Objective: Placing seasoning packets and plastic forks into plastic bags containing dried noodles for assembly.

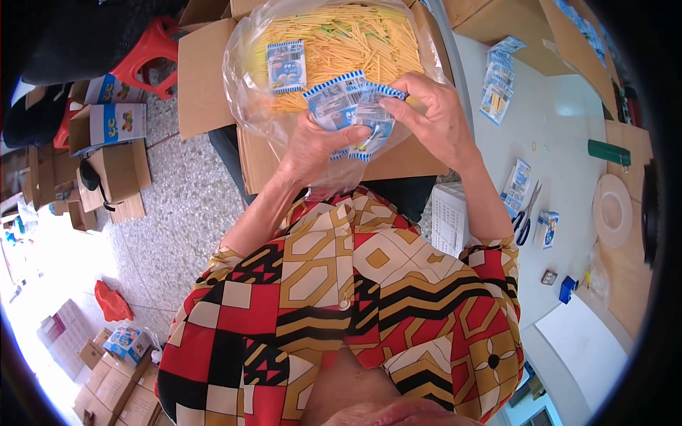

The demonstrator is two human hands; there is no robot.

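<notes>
My left hand [314,144] grips a fanned bunch of small blue-and-white printed packets [339,99]. My right hand [435,117] pinches the right-most packet [379,113] of that bunch between thumb and fingers. Both hands hover over an open cardboard box [206,78] lined with a clear plastic bag [241,64] full of thin yellow sticks [348,39]. One loose packet [286,65] lies on the sticks to the left of the bunch.
To the right, a white table [561,142] carries more packets [497,82], scissors [526,216], a green tube [609,151], a tape roll [613,211] and small boxes. A red stool [149,57] and several cardboard boxes [114,177] stand on the floor left.
</notes>
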